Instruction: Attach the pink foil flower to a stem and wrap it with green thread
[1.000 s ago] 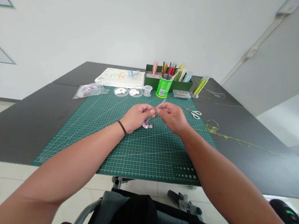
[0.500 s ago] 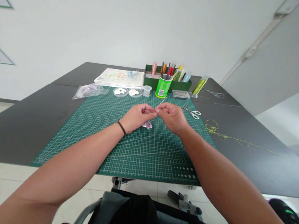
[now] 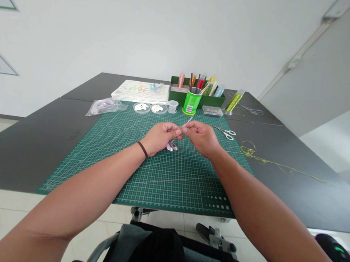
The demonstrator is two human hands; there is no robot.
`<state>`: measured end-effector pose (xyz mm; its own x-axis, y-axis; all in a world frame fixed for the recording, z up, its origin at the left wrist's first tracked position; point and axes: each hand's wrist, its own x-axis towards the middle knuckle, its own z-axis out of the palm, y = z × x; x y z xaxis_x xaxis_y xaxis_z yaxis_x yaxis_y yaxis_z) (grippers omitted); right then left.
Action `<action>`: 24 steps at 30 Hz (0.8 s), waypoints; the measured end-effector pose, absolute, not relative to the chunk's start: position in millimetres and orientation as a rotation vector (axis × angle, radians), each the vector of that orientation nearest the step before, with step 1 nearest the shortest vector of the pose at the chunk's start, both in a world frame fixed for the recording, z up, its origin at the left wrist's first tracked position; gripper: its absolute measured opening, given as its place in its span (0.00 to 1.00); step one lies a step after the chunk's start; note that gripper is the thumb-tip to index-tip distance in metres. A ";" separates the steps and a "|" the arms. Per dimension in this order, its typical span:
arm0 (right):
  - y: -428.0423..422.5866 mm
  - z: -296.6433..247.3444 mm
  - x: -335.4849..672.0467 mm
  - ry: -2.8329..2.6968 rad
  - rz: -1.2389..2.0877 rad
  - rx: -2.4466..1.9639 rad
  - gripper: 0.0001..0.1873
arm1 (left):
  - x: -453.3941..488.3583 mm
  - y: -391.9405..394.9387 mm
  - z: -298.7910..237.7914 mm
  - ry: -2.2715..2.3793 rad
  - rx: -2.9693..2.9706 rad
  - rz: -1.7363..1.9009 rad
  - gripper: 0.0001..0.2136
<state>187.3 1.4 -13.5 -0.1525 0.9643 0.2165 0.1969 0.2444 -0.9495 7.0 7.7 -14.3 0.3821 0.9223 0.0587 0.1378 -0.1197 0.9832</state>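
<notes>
Over the middle of the green cutting mat (image 3: 158, 186), my hands meet fingertip to fingertip. My left hand (image 3: 160, 138) is closed in a pinch, a dark band round its wrist. From under its fingers hangs a small pale purple flower (image 3: 171, 146), petals pointing down toward me. My right hand (image 3: 203, 138) is also closed, thumb against forefinger. A thin whitish stem (image 3: 190, 119) runs up from between the two pinches and sticks out past the right fingers. The exact spot they grip is hidden by the fingertips.
White-handled scissors (image 3: 228, 134) and tangled yellow-green thread (image 3: 249, 149) lie at the right. Behind the hands stand a green can (image 3: 191, 102) of sticks, a green box (image 3: 177, 95) of thread spools, a clear case (image 3: 212, 111), shallow dishes (image 3: 142, 108) and a plastic bag (image 3: 104, 107).
The purple flower has turned slightly beneath my left fingers, and my left fingertips have shifted a little. Both hands stay in nearly the same place.
</notes>
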 end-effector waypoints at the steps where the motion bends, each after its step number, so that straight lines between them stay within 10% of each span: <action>1: 1.4 -13.5 187.5 -1.560 1.023 -1.117 0.17 | 7.0 7.4 -13.7 0.981 1.556 0.897 0.11; 24: 0.6 -12.0 186.3 -1.586 0.948 -1.182 0.11 | 7.5 5.7 -9.0 0.988 1.434 0.910 0.09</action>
<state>186.3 0.6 -12.0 -0.1235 0.9680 0.2186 0.2659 0.2446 -0.9325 7.5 5.7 -9.0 0.3531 0.9356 0.0038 0.0800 -0.0342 0.9962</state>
